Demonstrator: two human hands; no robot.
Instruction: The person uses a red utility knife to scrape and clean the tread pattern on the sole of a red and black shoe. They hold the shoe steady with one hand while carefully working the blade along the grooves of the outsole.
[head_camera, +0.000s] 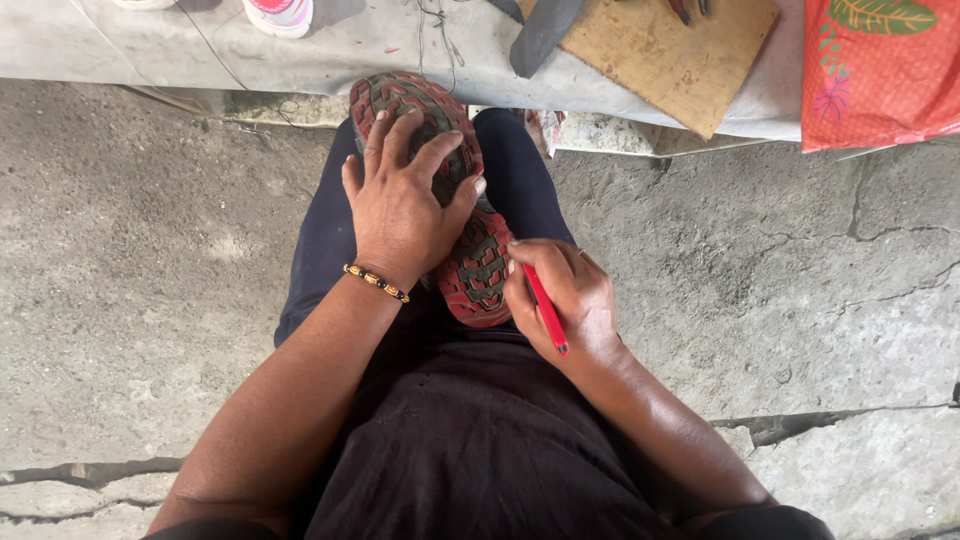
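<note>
Shoe (470, 270), sole up, red-and-grey tread, resting on lap beneath both hands. Left hand (400, 205) spread flat, pressing the sole steady. Right hand (560, 295) closed around red pen (546, 310), tip at the sole's heel edge: marking step; steady pressure needed.

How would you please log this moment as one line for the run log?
left hand: pressing on red-and-grey treaded shoe sole | right hand: holding slim red tool at sole edge | shoe on lap
</note>
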